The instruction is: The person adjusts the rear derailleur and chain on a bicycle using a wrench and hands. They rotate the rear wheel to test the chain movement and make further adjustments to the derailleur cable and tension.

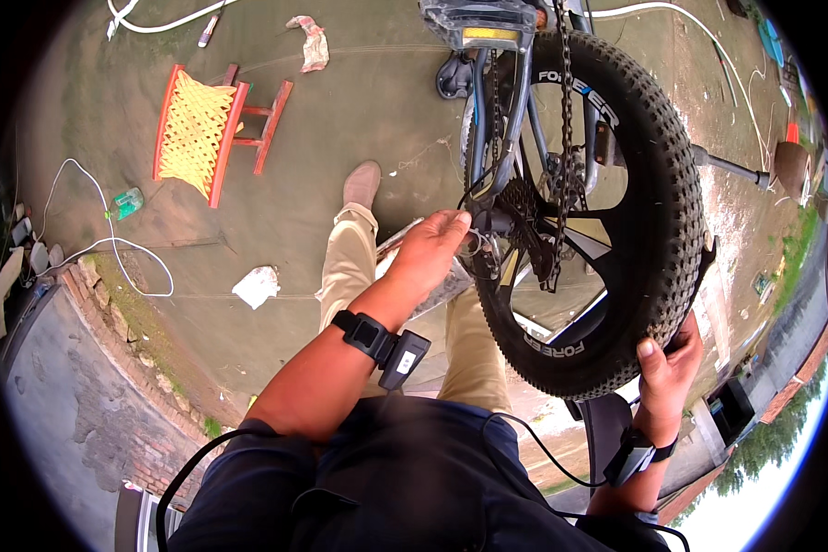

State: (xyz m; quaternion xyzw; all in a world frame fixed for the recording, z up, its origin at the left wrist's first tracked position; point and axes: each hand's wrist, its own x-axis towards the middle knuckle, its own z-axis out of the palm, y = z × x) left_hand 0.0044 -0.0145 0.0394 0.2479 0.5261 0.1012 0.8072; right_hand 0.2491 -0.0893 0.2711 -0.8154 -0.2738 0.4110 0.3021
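The black wheel [600, 217] takes up the frame right of centre, toward the top, with a chain [564, 120] running down across it and a pedal [501, 39] at the upper edge. Lower right, the right hand [669, 368] has its grip clamped on the tyre [681, 175]. Mid-frame, the left hand [425, 248] is at the hub [495, 221]; from where I'm standing I can't tell whether that grip is closed on anything. A red stool [193, 129] is at upper left, a green bottle [127, 202] nearby.
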